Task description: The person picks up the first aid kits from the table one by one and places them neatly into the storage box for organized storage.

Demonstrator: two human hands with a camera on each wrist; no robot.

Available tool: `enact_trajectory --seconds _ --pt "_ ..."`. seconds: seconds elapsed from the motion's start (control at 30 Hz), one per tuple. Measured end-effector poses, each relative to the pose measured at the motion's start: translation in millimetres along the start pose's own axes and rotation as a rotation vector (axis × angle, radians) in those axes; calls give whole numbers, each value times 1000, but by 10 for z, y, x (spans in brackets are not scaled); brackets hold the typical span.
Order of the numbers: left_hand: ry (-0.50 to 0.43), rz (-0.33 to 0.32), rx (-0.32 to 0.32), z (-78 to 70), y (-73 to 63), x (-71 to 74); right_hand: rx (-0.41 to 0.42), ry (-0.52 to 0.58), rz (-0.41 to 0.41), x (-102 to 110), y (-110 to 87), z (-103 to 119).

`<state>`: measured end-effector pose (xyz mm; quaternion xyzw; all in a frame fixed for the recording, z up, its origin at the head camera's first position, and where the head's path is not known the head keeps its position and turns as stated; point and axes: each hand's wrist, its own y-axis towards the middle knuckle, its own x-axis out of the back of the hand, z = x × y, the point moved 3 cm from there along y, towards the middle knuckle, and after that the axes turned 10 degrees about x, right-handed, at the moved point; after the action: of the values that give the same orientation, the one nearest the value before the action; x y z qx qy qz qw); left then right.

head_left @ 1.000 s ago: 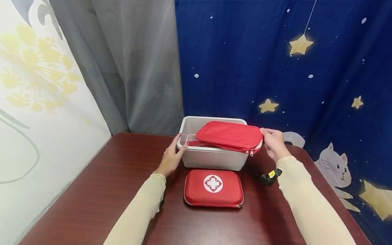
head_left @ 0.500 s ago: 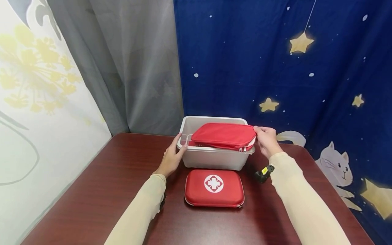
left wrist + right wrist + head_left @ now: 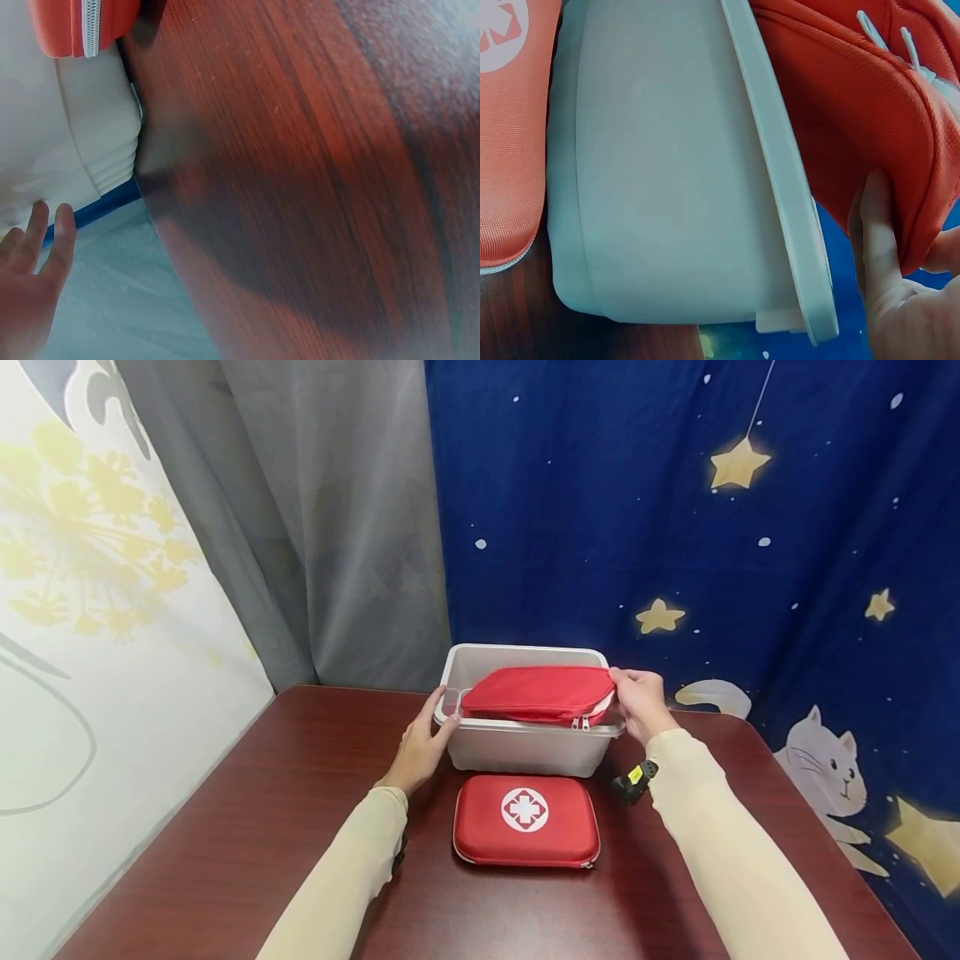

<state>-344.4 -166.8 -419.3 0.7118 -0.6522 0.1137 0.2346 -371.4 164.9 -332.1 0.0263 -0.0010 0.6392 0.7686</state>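
A light grey plastic bin [image 3: 525,749] stands near the table's back edge. My left hand [image 3: 420,740] rests against its left end, with fingers fairly straight and the thumb by the front rim; the left wrist view shows the extended fingers [image 3: 63,229] against the wall. My right hand [image 3: 641,702] pinches the right end of a flat red zip pouch [image 3: 536,691] between thumb and fingers. The pouch slants into the bin, its left end below the rim and its right end raised over the right rim. Two zip pulls [image 3: 911,46] hang at its partly unzipped edge, where white shows.
A red hard-shell first-aid case [image 3: 487,827] with a white cross emblem lies zipped on the dark wood table [image 3: 300,810], just in front of the bin. Grey [image 3: 367,527] and blue [image 3: 570,527] curtains hang behind.
My right hand has moved left and slightly down, bringing the red zip pouch further left and lower into the bin. The left hand and the first-aid case have stayed in place.
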Motion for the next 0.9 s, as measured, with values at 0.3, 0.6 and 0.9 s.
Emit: enact_trajectory --seconds 0.3,0.6,0.9 --pt "-6 -3 -9 -11 3 6 25 -23 126 -66 -73 87" --pt "-8 -2 5 -7 6 -22 115 -97 123 -70 -50 27" --pt "-2 3 9 5 7 -9 200 -425 69 -163 -33 -16"
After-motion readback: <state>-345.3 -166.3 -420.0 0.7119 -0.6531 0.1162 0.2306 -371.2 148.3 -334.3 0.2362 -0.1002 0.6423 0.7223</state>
